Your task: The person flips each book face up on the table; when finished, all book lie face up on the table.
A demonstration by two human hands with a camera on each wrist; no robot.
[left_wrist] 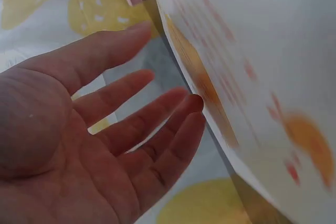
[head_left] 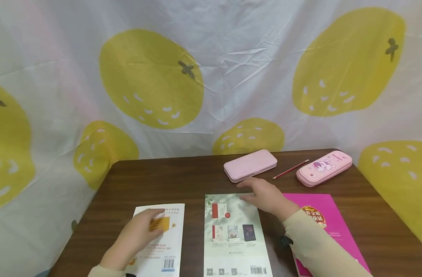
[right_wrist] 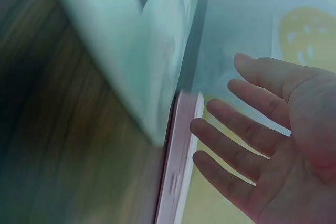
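Note:
Three books lie side by side on the brown table [head_left: 197, 181]. My left hand [head_left: 136, 234] hovers with straight fingers over the white book [head_left: 160, 246] at the left; in the left wrist view its fingers [left_wrist: 157, 119] are spread next to the white cover [left_wrist: 247, 77]. My right hand [head_left: 266, 198] stretches flat over the top right corner of the pale green book [head_left: 233, 238] in the middle. In the right wrist view the open fingers [right_wrist: 236, 145] hang beside the green book [right_wrist: 136, 66]. Neither hand holds anything. A magenta book [head_left: 326, 223] lies partly under my right sleeve.
A plain pink case [head_left: 250, 164], a red pencil [head_left: 290, 169] and a pink pencil case with a rabbit print [head_left: 324, 167] lie along the table's far edge. A white cloth with yellow fruit shapes [head_left: 152, 77] hangs behind the table.

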